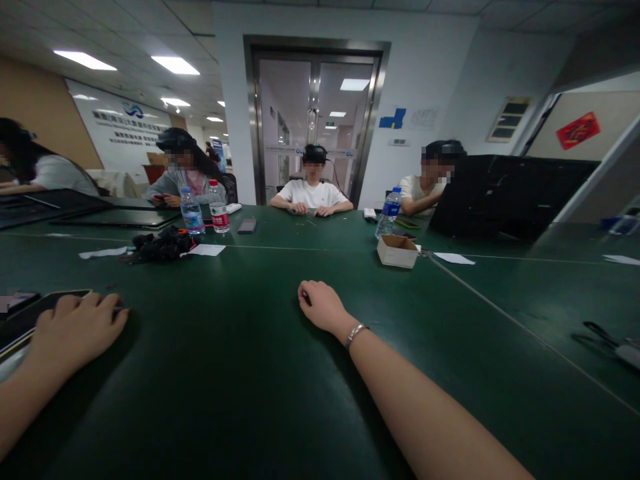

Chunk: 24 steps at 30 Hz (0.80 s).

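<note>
My left hand [79, 328] lies at the left, its fingers curled over the edge of a dark flat device [30, 321]; what is under the fingertips is hidden. Near the middle of the green table [240, 347], my right hand [323, 307] rests on its side with the fingers curled in, and whether anything is inside them is too small to tell. A silver bracelet [356, 335] circles the right wrist. Ahead and to the right of that hand sits an open white box [397, 253].
Two bottles [191, 212] [219, 208] and a bundle of black cables [163, 245] stand at the back left. Another bottle [389, 213] is beyond the box, beside a large black monitor [510, 197]. Several people sit around the table. Glasses or a cable [600, 333] lie far right.
</note>
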Each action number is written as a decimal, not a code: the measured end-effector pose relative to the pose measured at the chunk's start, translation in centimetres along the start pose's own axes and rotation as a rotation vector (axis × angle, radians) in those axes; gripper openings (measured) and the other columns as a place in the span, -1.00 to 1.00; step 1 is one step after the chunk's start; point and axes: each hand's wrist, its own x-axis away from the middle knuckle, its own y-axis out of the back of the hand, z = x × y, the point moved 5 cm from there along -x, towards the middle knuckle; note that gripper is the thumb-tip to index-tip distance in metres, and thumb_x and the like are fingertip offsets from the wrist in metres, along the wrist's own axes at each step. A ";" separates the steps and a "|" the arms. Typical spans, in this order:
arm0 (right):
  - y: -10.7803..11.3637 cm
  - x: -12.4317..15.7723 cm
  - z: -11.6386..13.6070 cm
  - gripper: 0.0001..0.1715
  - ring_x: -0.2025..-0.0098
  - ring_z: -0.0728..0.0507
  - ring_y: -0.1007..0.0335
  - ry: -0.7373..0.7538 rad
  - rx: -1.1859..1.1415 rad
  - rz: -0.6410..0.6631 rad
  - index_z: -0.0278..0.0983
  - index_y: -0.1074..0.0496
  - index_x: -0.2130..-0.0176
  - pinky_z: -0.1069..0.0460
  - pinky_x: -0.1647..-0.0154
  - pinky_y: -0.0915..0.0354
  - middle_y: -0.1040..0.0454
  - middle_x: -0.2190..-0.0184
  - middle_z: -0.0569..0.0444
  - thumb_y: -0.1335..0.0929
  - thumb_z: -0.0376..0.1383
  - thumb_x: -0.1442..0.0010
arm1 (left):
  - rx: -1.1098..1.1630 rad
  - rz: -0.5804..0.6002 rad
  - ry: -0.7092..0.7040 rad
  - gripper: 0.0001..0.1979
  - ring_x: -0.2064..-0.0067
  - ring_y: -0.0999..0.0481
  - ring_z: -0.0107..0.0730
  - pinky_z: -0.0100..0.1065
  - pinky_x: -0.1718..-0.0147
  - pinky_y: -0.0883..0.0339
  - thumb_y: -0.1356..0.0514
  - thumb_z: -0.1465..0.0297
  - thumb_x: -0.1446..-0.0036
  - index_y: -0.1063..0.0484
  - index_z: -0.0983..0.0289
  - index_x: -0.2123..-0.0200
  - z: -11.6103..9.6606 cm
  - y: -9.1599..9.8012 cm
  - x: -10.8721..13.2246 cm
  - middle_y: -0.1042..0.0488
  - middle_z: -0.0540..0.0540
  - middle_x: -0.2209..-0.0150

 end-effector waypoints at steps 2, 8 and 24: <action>0.0 -0.1 0.1 -0.90 0.26 -0.09 -0.25 -0.001 0.005 -0.002 -0.25 -0.34 0.26 0.03 0.27 -0.12 -0.41 0.30 0.02 -0.24 -0.34 -0.22 | 0.007 -0.033 -0.015 -0.49 -0.06 -0.29 0.13 -0.04 0.08 -0.20 0.13 0.21 -0.12 -0.34 0.25 -0.05 0.1 -0.3 -0.3 -0.38 0.27 -0.06; -0.1 -0.1 0.0 -0.90 0.24 -0.10 -0.27 -0.011 -0.030 -0.014 -0.25 -0.34 0.23 0.02 0.26 -0.14 -0.43 0.27 0.02 -0.26 -0.32 -0.20 | 0.006 -0.025 -0.047 -0.51 0.00 -0.34 0.01 -0.13 0.09 -0.22 0.13 0.30 -0.11 -0.32 0.26 -0.06 -0.1 -0.5 -0.2 -0.41 0.26 -0.04; -0.2 -0.2 -0.2 -0.72 0.16 -0.14 -0.32 -0.039 -0.065 -0.031 -0.21 -0.30 0.12 -0.04 0.16 -0.20 -0.43 0.19 0.01 -0.29 -0.14 -0.19 | 0.305 -0.151 -0.663 -0.55 -0.11 -0.21 0.01 -0.04 -0.05 -0.13 0.03 0.31 -0.12 -0.31 0.18 -0.08 -18.3 5.2 2.8 -0.32 0.23 -0.06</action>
